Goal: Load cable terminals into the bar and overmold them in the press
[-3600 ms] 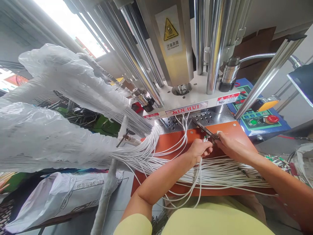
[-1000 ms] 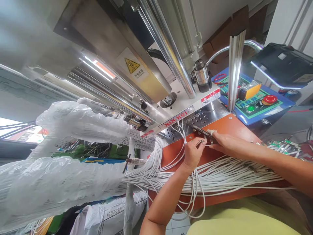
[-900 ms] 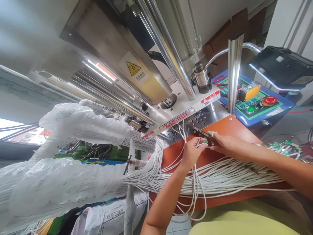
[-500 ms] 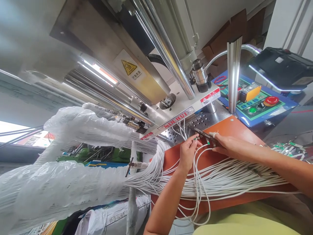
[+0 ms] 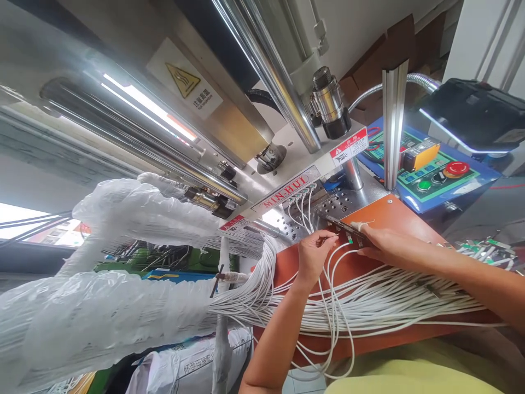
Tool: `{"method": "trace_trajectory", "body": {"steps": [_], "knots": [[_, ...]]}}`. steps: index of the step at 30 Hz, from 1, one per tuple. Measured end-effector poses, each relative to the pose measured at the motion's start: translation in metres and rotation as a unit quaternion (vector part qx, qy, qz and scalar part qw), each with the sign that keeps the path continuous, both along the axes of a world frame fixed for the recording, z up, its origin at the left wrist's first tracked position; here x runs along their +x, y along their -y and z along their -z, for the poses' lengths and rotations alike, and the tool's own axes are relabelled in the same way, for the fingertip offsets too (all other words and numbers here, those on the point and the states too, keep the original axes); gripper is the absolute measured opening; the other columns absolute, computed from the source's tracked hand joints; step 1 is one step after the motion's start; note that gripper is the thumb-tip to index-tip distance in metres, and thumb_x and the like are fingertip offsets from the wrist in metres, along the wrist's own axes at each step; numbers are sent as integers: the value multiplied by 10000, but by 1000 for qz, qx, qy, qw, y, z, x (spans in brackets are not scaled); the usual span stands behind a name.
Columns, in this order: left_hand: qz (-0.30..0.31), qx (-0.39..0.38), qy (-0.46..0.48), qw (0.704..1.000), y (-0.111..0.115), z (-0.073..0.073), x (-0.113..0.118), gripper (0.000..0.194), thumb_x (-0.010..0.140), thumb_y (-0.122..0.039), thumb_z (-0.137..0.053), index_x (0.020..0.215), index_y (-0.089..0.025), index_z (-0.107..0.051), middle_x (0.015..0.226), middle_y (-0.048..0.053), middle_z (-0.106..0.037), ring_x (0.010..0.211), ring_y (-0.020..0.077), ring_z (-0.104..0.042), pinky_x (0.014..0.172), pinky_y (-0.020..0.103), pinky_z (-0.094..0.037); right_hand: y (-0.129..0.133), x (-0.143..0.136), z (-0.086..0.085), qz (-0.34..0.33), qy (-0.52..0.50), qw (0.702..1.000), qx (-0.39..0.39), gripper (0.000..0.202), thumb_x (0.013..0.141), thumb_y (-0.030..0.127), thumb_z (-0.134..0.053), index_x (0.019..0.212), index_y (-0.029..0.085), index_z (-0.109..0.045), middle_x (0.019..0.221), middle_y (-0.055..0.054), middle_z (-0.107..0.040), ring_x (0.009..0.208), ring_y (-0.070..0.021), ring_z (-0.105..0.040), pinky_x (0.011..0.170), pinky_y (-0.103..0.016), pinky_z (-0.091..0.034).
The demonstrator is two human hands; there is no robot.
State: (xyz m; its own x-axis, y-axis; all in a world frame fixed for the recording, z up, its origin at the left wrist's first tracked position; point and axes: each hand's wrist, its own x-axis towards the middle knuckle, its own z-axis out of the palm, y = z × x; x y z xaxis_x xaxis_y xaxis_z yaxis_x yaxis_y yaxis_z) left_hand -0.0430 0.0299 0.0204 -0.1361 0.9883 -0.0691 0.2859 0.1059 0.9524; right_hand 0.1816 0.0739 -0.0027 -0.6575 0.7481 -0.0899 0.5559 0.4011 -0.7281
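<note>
**Loose cables are hanging below a narrow bar: a small pull could disturb them**

The left hand (image 5: pixel 315 254) is closing thumb and finger in a pinch, and it seems to be gripping a cable end; this end is too small to tell clearly. The right hand (image 5: pixel 383 243) is gripping the near right part of a dark metal bar (image 5: pixel 340 222), which is slanting toward the press plate (image 5: pixel 283 191) above the orange worktop (image 5: pixel 402 224).

One green tip (image 5: pixel 350 239) is sitting at the bar's near side, just left of the right hand. In my judgement, its cable could be pulling it out of place, because the white loops (image 5: pixel 334 328) are hanging in front and could catch on the thick cable bundle (image 5: pixel 381 295). If the right hand is tilting the bar, the tips could be slipping too. At the far side, other white cables (image 5: pixel 304 210) are running under the press plate; a sleeve or finger catching them could shift them. Both hands are working near the press, so a plate lowering by mistake could be dangerous.
</note>
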Motion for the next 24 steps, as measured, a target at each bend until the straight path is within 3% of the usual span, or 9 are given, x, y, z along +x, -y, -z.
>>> {"method": "trace_trajectory", "body": {"steps": [8, 14, 19, 24], "knots": [[55, 117, -170, 977, -1, 10, 4, 136, 863, -157, -673, 816, -219, -785, 843, 43, -766, 828, 184, -701, 838, 317, -552, 0, 0, -2, -8, 14, 999, -40, 170, 929, 389, -450, 1017, 266, -373, 932, -67, -683, 827, -271, -688, 680, -366, -482], [59, 137, -197, 969, -3, 20, 4, 150, 876, -126, -670, 829, -214, -783, 842, 46, -764, 802, 180, -695, 806, 313, -557, -2, 1, 1, -10, -1, 999, -43, 175, 904, 379, -496, 1010, 261, -423, 957, -73, -699, 874, -282, -700, 714, -367, -494], [50, 215, -213, 952, -1, 29, 5, 179, 879, -73, -651, 852, -196, -778, 853, 49, -769, 831, 175, -718, 818, 305, -587, -4, 5, 3, -27, -32, 998, -46, 364, 930, 428, -468, 1246, 254, -421, 1036, -84, -709, 921, -286, -703, 753, -375, -511], [42, 259, -228, 938, -3, 35, 6, 190, 881, -64, -642, 861, -195, -778, 852, 48, -766, 819, 171, -719, 809, 308, -604, -7, 7, 5, -57, -35, 996, -62, 326, 965, 467, -424, 1201, 243, -411, 1060, -98, -698, 903, -272, -691, 779, -384, -507]]}}
